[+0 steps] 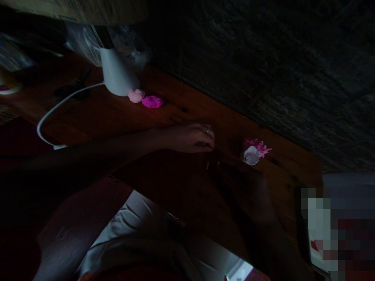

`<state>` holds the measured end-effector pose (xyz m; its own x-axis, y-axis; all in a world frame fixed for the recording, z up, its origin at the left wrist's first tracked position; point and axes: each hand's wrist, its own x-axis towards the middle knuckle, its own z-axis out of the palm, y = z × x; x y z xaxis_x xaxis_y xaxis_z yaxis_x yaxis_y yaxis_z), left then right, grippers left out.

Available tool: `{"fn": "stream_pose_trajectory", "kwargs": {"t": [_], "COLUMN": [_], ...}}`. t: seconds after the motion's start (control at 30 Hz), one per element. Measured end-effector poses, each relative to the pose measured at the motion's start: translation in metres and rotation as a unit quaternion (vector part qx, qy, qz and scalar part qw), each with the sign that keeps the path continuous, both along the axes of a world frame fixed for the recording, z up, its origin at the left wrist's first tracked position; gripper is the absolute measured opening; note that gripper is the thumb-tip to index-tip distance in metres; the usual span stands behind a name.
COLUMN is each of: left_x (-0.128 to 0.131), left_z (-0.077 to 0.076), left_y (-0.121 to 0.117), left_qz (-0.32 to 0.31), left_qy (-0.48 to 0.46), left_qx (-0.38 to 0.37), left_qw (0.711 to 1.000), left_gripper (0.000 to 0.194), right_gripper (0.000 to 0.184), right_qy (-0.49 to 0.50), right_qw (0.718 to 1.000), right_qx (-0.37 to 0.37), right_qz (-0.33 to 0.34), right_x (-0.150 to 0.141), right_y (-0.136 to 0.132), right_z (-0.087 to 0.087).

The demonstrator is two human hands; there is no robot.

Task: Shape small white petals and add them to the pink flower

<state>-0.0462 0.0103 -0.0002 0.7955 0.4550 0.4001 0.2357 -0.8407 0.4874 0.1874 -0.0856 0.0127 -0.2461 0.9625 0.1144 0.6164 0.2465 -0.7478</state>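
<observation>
The scene is very dark. My left hand (195,137), with a ring on one finger, is curled low over the wooden table, its fingertips bent down; anything inside them is hidden. To its lower right, my right hand (249,185) is deep in shadow, and its fingers cannot be made out. Just beyond the right hand sits a pale, ruffled piece (251,155), against a pink piece with petal-like points (260,147). A light pink lump (136,95) and a bright magenta lump (152,102), both dough-like, lie side by side farther left.
A lamp with a white base (117,74) stands at the back left, its white cord (55,107) curving to the table's near side. Clear plastic bags (84,45) lie behind it. A dark stone-like wall (263,70) runs along the wooden table's (187,103) far edge.
</observation>
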Motion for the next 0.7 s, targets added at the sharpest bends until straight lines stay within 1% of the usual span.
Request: {"fn": "stream_pose_trajectory", "kwargs": {"t": [0.23,0.33,0.43,0.63,0.7], "left_x": [0.0007,0.0018,0.0026,0.0038,0.0047], "left_z": [-0.0025,-0.0014,0.0006,0.0021,0.0022], "left_y": [-0.0008,-0.0021,-0.0031,-0.0048,-0.0064], "left_qz": [-0.008,-0.008,-0.009,-0.01,-0.017], "left_qy": [-0.009,-0.02,-0.041,-0.061,-0.064], "left_qx": [0.018,0.018,0.017,-0.007,-0.026], "left_qw": [1.0,1.0,0.999,0.998,0.997], "left_gripper": [0.017,0.016,0.015,0.013,0.012], "right_gripper": [0.016,0.014,0.013,0.012,0.013], "right_qy": [0.001,-0.001,0.0,0.005,0.007], "right_qw": [1.0,1.0,1.0,1.0,1.0], "right_qx": [0.01,0.017,0.01,0.006,0.001], "right_qz": [0.008,0.007,0.004,0.007,0.009], "right_x": [0.0001,-0.0005,-0.0011,-0.0003,-0.0001], "right_y": [0.0001,0.0007,0.0014,0.0014,0.0014], "right_z": [0.0001,-0.0001,-0.0009,-0.0033,-0.0038]}}
